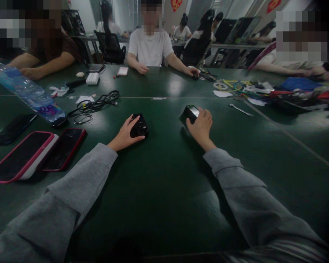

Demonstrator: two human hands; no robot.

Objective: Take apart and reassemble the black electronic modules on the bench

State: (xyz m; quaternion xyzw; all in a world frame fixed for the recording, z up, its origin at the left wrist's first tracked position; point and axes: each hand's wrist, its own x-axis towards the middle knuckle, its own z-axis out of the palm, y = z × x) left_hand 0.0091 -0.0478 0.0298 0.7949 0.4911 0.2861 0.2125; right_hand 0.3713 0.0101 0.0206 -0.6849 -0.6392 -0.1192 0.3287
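My left hand (pixel 126 134) rests around a small black boxy device (pixel 142 125) on the dark green table. Its thumb lies along the near side and its fingers reach over the far left part. To the right, my right hand (pixel 201 126) grips a small black box (pixel 190 113) with a shiny, reflective face, the thumb on its near side and the fingers on its far right. The box looks tilted; whether it touches the table I cannot tell. A wide stretch of tabletop (pixel 166 146) separates the two hands.
Left of me lie a red-edged phone (pixel 64 149), a pink-framed tablet-like device (pixel 23 155), a plastic bottle (pixel 30 91) and black cables (pixel 98 102). On the right are a wrench (pixel 241 110) and a heap of cables and bags (pixel 296 91). Several people sit around.
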